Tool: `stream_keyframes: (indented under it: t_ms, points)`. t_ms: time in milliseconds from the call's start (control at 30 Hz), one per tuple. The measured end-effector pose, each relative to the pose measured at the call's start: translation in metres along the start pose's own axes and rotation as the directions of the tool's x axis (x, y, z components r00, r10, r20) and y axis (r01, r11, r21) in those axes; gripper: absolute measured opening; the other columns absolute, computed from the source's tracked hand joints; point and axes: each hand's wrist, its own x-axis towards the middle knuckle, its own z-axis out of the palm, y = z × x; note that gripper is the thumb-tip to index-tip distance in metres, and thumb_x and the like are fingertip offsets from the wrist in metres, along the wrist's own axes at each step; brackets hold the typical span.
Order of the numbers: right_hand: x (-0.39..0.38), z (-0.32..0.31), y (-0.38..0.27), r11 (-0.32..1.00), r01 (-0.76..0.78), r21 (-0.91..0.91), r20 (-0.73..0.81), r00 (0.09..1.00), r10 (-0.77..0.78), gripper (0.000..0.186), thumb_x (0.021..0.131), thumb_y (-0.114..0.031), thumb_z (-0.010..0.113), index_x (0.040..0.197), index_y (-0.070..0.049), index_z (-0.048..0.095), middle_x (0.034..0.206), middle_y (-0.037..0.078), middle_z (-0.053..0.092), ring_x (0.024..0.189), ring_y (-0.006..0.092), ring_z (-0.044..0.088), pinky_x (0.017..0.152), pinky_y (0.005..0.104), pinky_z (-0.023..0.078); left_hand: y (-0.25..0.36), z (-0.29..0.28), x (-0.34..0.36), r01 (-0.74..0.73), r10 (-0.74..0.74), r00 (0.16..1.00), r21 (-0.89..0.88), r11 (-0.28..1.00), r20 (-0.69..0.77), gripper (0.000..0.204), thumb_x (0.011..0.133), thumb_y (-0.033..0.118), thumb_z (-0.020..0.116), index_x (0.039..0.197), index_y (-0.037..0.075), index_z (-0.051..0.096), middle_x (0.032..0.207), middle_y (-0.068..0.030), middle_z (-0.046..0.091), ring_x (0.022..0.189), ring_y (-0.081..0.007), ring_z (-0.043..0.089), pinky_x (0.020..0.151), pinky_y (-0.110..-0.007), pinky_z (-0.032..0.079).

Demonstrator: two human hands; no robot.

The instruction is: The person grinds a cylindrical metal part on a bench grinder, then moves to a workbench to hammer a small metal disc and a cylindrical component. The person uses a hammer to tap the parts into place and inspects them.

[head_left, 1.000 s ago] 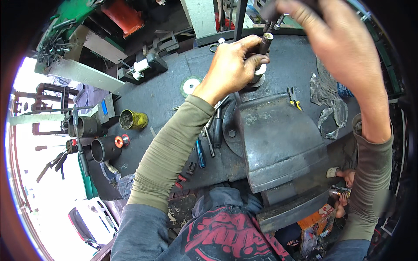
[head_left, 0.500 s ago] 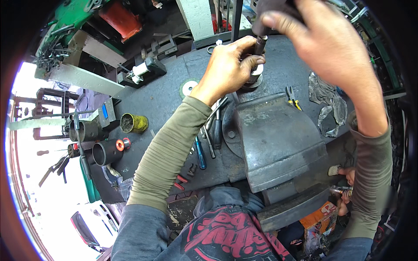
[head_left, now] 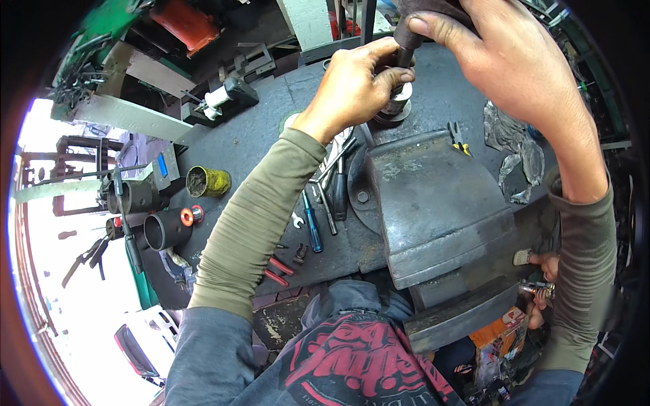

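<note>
My left hand point(head_left: 355, 88) is closed around a dark metal rod point(head_left: 405, 57), which stands nearly upright over a round, pale-topped metal part point(head_left: 399, 100) on the bench. In my right hand point(head_left: 521, 68) is a dark, heavy block-like tool point(head_left: 433, 9). The top edge of the picture cuts it off, so its kind is unclear. Its lower end meets the rod's upper end, just above my left fingers. My right thumb lies along the tool's side, while its other fingers are mostly hidden or out of the picture.
A big bench vise point(head_left: 440, 196) stands nearest me. Yellow-handled pliers point(head_left: 460, 141) lie behind it, beside crumpled sheeting point(head_left: 508, 135). Left of it are a blue screwdriver point(head_left: 313, 230), red-handled pliers point(head_left: 277, 271) and a yellow can point(head_left: 208, 182). Another person's hand point(head_left: 547, 266) shows at lower right.
My right hand, blurred before, is now sharp. The dark tool has come down against the rod's top, where more of the rod showed earlier. My left hand keeps its hold.
</note>
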Motion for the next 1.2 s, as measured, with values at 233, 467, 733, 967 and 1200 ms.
stream_keyframes:
  t_ms: [233, 467, 733, 967, 1200]
  points:
    - [-0.001, 0.003, 0.005, 0.986, -0.104, 0.132, 0.034, 0.994, 0.100, 0.025, 0.099, -0.026, 0.067, 0.106, -0.002, 0.073, 0.104, 0.018, 0.074, 0.101, 0.0371, 0.070, 0.089, 0.0435, 0.055, -0.003, 0.001, 0.004, -0.044, 0.044, 0.999, 0.007, 0.999, -0.006, 0.020, 0.096, 0.010, 0.073, 0.116, 0.007, 0.072, 0.099, -0.0044, 0.080, 0.097, -0.0122, 0.075, 0.090, -0.030, 0.058]
    - [0.012, -0.013, 0.004, 0.955, -0.129, 0.266, 0.082, 0.990, 0.111, 0.027, 0.100, -0.027, 0.068, 0.104, 0.000, 0.073, 0.103, 0.018, 0.074, 0.098, 0.0375, 0.070, 0.088, 0.0431, 0.055, -0.003, 0.005, 0.006, -0.092, 0.093, 0.996, 0.044, 0.995, -0.015, 0.021, 0.096, 0.010, 0.073, 0.117, 0.006, 0.072, 0.100, -0.0052, 0.079, 0.097, -0.0124, 0.074, 0.089, -0.030, 0.058]
    - [0.008, -0.014, -0.011, 0.994, -0.070, 0.088, -0.019, 0.997, 0.072, 0.028, 0.100, -0.026, 0.067, 0.110, 0.000, 0.071, 0.102, 0.019, 0.074, 0.100, 0.0389, 0.071, 0.088, 0.0429, 0.056, -0.006, 0.002, 0.003, -0.035, 0.035, 0.999, -0.030, 0.999, 0.001, 0.020, 0.096, 0.009, 0.073, 0.116, 0.007, 0.072, 0.098, -0.0035, 0.078, 0.094, -0.0100, 0.072, 0.086, -0.030, 0.058]
    - [0.018, -0.022, -0.012, 0.949, -0.285, 0.133, 0.189, 0.948, 0.258, 0.028, 0.099, -0.029, 0.067, 0.111, -0.003, 0.072, 0.108, 0.018, 0.074, 0.105, 0.0378, 0.070, 0.092, 0.0441, 0.055, -0.011, -0.001, 0.002, -0.062, 0.063, 0.997, 0.016, 0.998, -0.034, 0.019, 0.096, 0.013, 0.074, 0.114, 0.008, 0.072, 0.097, -0.0042, 0.078, 0.091, -0.0108, 0.073, 0.086, -0.030, 0.058]
    - [0.007, -0.003, 0.000, 0.977, -0.211, 0.002, 0.169, 0.963, 0.208, 0.032, 0.098, -0.031, 0.068, 0.110, -0.002, 0.073, 0.111, 0.022, 0.072, 0.107, 0.0377, 0.069, 0.094, 0.0436, 0.054, -0.006, 0.002, 0.003, -0.013, 0.013, 1.000, -0.002, 1.000, 0.003, 0.018, 0.097, 0.011, 0.073, 0.114, 0.007, 0.072, 0.100, -0.0048, 0.079, 0.096, -0.0114, 0.074, 0.090, -0.030, 0.058]
